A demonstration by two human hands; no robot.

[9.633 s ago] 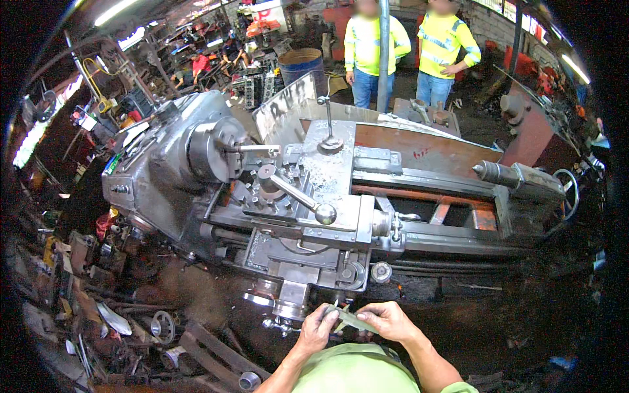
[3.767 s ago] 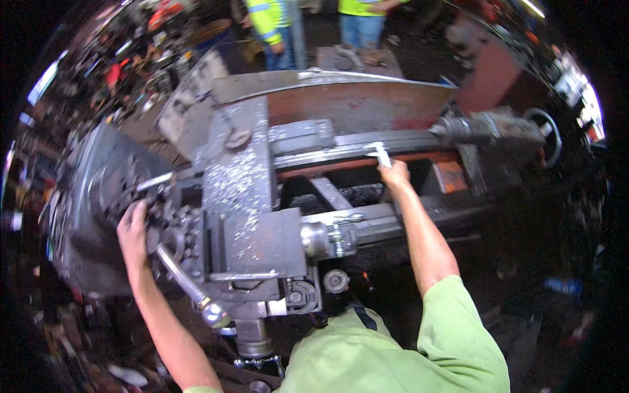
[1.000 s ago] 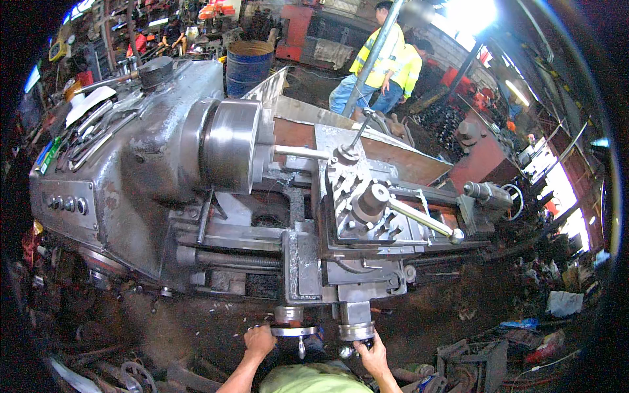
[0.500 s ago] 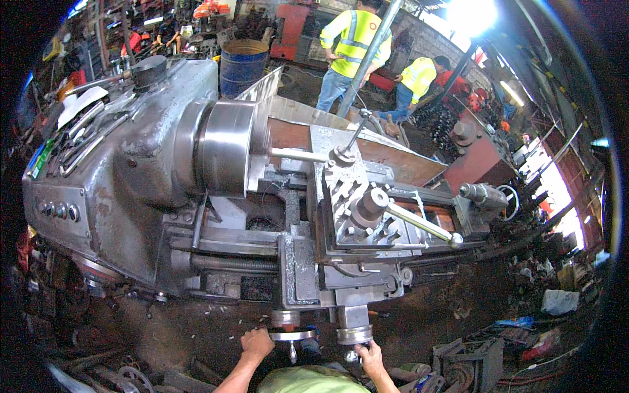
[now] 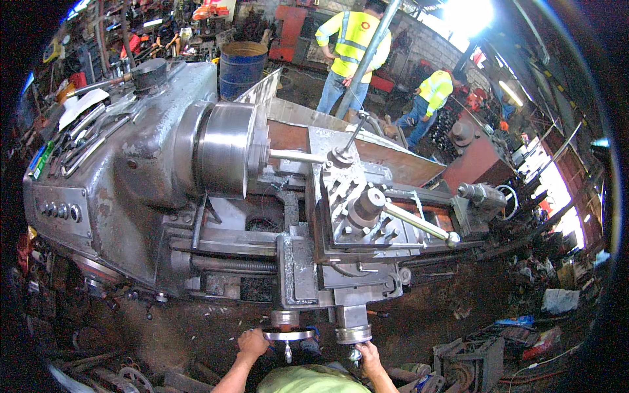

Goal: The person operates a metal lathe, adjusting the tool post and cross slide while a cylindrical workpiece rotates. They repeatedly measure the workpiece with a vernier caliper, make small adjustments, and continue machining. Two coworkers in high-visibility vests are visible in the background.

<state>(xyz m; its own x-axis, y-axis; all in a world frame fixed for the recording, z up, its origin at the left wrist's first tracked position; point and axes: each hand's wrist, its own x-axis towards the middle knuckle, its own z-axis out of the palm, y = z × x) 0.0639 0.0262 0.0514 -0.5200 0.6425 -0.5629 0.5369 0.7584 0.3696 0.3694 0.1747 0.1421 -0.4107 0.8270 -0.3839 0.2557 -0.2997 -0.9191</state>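
Observation:
A large metal lathe fills the middle of the head view. My left hand [image 5: 253,342] is closed on the left rim of a handwheel [image 5: 298,335], whose small handle [image 5: 287,352] points down toward me. My right hand [image 5: 369,355] is closed around a shiny crank handle [image 5: 355,355], just under the ringed dial [image 5: 354,334] of the cross slide; part of the handle is hidden by the fingers. Ahead, a round bar [image 5: 298,156] reaches from the tool post [image 5: 368,206] into the steel chuck [image 5: 226,149], which looks blurred at its right face.
Wrenches and rods [image 5: 88,144] lie on the headstock [image 5: 124,170]. A long lever [image 5: 419,221] sticks out rightward from the tool post. Beyond the lathe stand a blue drum [image 5: 242,71] and two people in yellow jackets [image 5: 357,42]. Metal scrap [image 5: 468,367] lies at the lower right.
The handwheel's small handle has swung slightly left, with my left hand still on the rim. My right hand has shifted slightly left with its crank. The farther person has moved right.

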